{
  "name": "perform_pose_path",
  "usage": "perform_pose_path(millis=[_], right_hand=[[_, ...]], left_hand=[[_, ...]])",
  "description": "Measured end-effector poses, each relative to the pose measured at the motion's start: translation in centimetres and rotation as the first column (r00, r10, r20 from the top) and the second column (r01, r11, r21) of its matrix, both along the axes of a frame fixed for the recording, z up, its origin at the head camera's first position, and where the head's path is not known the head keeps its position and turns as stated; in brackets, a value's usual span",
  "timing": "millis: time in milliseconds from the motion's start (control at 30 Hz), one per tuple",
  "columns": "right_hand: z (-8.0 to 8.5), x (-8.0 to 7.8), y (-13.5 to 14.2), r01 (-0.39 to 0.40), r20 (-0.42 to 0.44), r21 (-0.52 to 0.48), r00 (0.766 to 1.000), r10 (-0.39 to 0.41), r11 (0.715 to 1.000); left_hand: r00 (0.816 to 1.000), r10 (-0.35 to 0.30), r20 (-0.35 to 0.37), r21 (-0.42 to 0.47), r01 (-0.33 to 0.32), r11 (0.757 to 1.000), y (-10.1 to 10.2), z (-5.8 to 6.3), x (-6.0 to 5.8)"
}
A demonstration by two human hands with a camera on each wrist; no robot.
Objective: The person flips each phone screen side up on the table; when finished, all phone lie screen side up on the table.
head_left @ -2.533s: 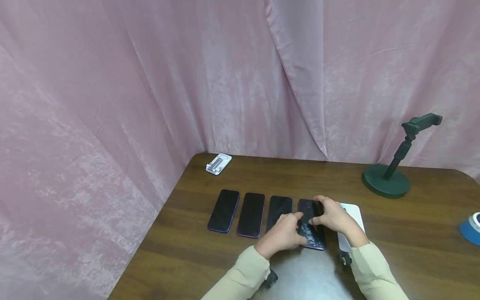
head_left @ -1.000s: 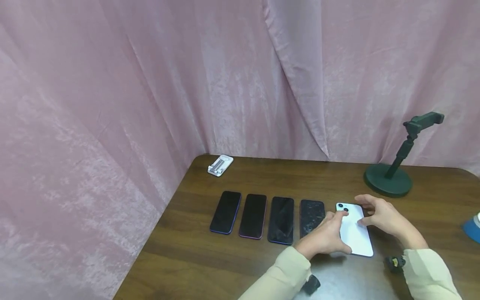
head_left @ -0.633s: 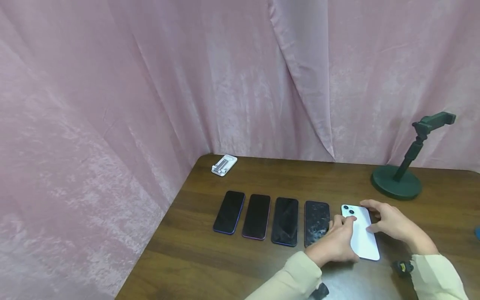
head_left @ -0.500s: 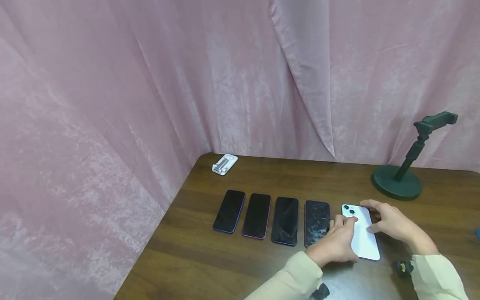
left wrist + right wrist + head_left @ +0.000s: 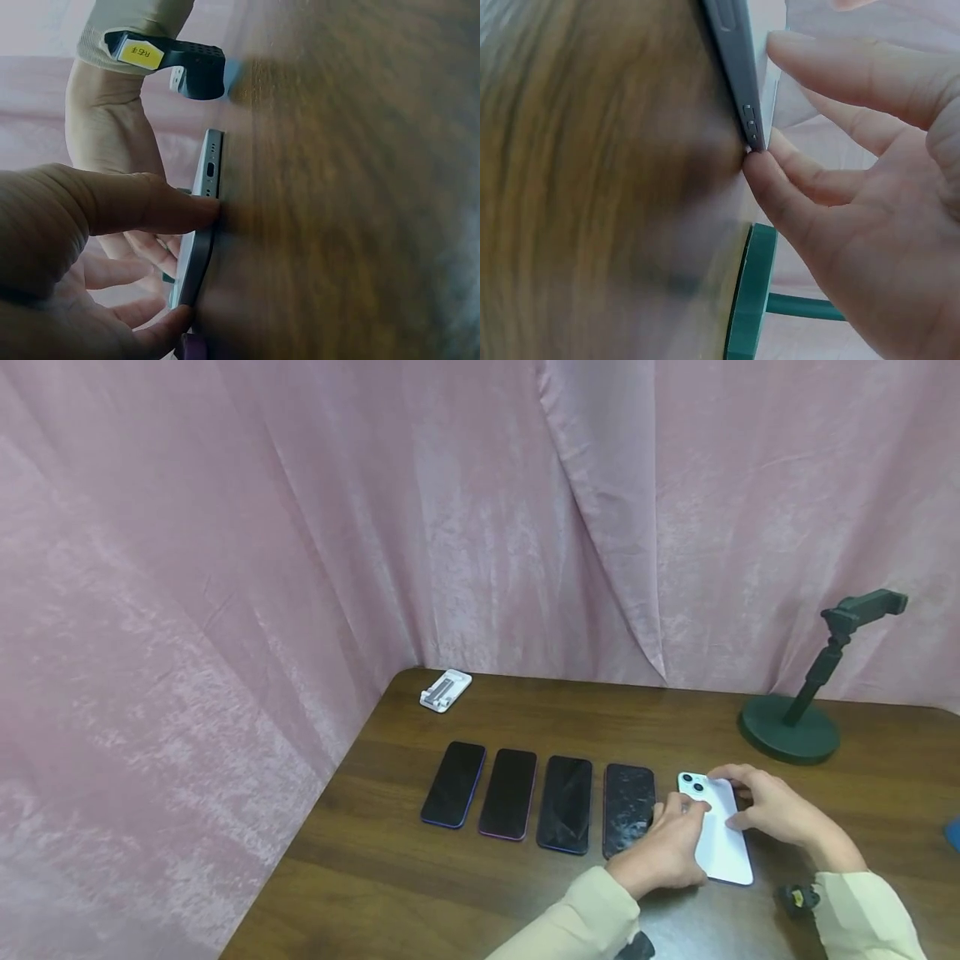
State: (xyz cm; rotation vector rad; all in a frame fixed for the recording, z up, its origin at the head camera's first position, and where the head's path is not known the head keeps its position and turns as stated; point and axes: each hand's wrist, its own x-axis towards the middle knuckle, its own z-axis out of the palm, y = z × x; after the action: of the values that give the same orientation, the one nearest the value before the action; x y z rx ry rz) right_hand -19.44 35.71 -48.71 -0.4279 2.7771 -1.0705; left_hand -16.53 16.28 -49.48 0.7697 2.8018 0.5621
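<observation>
A white smartphone lies back-up at the right end of a row of phones, its camera lenses at the far left corner. My left hand grips its left side. In the left wrist view the thumb presses the end with the charging port, and a fingertip touches farther along the edge. My right hand pinches the far right part. In the right wrist view its thumb lies on the white back, with a fingertip under the corner by the side buttons. Beside the left hand lies a dusty black phone.
Three more black phones, a purple-edged one among them, continue the row leftward on the wooden table. A small white folding stand lies at the back left. A dark green phone stand stands back right. Something blue shows at the right edge.
Both hands have moved right, from the dusty black phone to the white phone. In the last half second the right hand's fingers have come slightly farther over the white phone's far end.
</observation>
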Motion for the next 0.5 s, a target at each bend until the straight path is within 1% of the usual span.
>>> perform_pose_path(millis=[200,367,500], right_hand=[[0.01,0.24,-0.28,0.007,0.017,-0.025,1.000,-0.007,1.000],[0.29,0.19,-0.32,-0.001,0.004,-0.033,1.000,0.001,0.999],[0.46,0.37,-0.27,-0.010,0.003,-0.052,1.000,0.010,0.999]], left_hand=[[1.000,-0.014,-0.010,-0.029,0.014,0.999,-0.02,-0.04,0.01],[0.998,-0.028,-0.060,-0.066,0.024,0.998,0.03,0.10,-0.03],[0.998,-0.038,-0.051,-0.080,0.034,0.996,0.08,0.17,0.00]])
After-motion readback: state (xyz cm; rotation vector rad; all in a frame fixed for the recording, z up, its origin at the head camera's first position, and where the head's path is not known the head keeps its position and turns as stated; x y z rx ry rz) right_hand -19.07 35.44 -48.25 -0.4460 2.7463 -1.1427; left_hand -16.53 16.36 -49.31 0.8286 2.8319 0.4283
